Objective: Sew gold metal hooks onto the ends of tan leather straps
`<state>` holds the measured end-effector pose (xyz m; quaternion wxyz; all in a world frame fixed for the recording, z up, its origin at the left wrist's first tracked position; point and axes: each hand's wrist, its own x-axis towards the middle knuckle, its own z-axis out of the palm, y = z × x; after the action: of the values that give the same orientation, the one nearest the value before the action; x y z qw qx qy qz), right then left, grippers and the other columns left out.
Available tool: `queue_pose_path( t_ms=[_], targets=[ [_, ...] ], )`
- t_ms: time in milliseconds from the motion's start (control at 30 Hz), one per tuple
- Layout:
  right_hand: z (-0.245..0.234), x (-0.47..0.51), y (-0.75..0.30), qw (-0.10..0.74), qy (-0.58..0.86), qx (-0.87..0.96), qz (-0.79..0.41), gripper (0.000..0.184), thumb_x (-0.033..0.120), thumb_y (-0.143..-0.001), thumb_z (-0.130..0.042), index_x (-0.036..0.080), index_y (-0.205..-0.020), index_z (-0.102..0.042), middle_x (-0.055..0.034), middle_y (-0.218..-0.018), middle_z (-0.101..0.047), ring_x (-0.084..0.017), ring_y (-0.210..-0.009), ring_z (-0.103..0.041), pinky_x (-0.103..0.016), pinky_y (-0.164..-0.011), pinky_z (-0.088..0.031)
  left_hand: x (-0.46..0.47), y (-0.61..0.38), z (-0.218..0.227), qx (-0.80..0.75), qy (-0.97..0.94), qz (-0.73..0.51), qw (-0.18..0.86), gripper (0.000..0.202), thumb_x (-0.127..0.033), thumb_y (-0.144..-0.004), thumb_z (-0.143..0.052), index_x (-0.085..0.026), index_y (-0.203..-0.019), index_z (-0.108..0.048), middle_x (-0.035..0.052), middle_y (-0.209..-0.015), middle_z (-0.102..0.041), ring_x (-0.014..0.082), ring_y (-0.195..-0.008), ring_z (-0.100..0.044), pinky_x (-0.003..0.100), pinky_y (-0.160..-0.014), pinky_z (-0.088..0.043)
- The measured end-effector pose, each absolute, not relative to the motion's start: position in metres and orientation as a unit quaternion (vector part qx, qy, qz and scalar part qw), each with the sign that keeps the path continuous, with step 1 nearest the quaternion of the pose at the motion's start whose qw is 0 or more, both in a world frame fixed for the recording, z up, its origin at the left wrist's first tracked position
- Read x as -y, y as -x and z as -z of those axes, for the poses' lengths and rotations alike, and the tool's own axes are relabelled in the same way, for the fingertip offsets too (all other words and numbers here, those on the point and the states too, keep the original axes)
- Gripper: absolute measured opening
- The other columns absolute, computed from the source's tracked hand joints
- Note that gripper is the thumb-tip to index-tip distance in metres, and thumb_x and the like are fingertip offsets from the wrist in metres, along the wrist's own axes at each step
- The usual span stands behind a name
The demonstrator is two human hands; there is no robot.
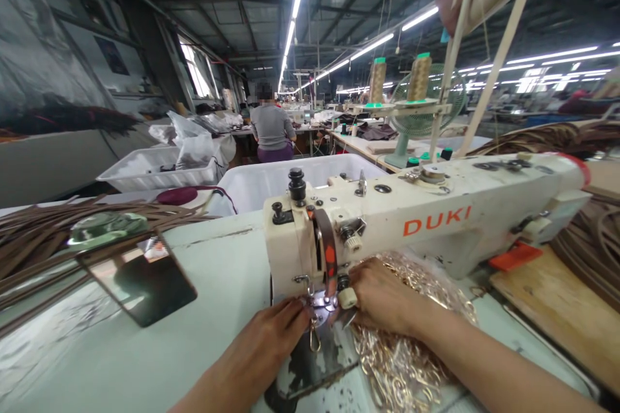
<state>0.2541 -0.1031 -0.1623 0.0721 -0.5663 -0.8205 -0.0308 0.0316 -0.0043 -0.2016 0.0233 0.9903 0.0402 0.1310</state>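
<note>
My left hand [278, 329] rests at the needle area of a cream sewing machine [368, 206], fingers together and tips pressed down beside the lit presser foot [320, 300]. A small metal snap hook [314, 339] lies right at those fingertips; whatever the fingers pinch is hidden. To the right of the foot, my right hand [382, 293] is closed with curled fingers, close to a cream knob [347, 298]. What it grips, if anything, I cannot make out. Under my right forearm lies a clear plastic bag of gold-coloured metal hooks [402, 361].
A phone [140, 277] leans on a green glass-like dish [106, 229] at left, near brown straps [33, 232]. Behind the machine stands a white bin [242, 184]. Thread cones [378, 80] and a fan [402, 142] are beyond. A person [272, 122] sits farther back.
</note>
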Motion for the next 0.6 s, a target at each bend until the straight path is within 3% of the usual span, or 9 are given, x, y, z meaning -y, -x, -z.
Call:
queue_pose_path(
  t_ms=[200, 467, 600],
  targets=[
    [0.166, 0.095, -0.254, 0.158, 0.62, 0.769, -0.004, 0.012, 0.027, -0.076, -0.062, 0.02, -0.067, -0.065, 0.0018, -0.068, -0.065, -0.011, -0.061, -0.056, -0.021, -0.053, -0.031, 0.003, -0.032, 0.206, -0.048, -0.989, -0.14, 0.013, 0.045, 0.006, -0.081, -0.042, -0.016, -0.121, -0.041, 0.0123, -0.116, -0.056, 0.0244, -0.105, -0.056, 0.038, -0.093, -0.048],
    [0.176, 0.094, -0.246, 0.152, 0.655, 0.74, 0.0, 0.014, 0.03, -0.077, -0.058, 0.019, -0.076, -0.066, -0.0044, -0.084, -0.067, -0.019, -0.077, -0.061, -0.025, -0.063, -0.039, 0.001, -0.032, 0.205, -0.059, -0.983, -0.165, 0.058, 0.039, 0.001, -0.087, -0.043, -0.019, -0.121, -0.046, 0.0091, -0.114, -0.059, 0.0221, -0.104, -0.056, 0.036, -0.092, -0.048],
    [0.179, 0.094, -0.237, 0.142, 0.651, 0.745, -0.011, 0.02, 0.035, -0.082, -0.054, 0.021, -0.086, -0.067, -0.0058, -0.086, -0.067, -0.021, -0.082, -0.06, -0.028, -0.07, -0.041, -0.011, -0.032, 0.205, -0.101, -0.968, -0.175, 0.148, 0.025, -0.013, -0.095, -0.043, -0.023, -0.112, -0.059, 0.0039, -0.103, -0.064, 0.018, -0.092, -0.061, 0.029, -0.084, -0.05]
  ],
)
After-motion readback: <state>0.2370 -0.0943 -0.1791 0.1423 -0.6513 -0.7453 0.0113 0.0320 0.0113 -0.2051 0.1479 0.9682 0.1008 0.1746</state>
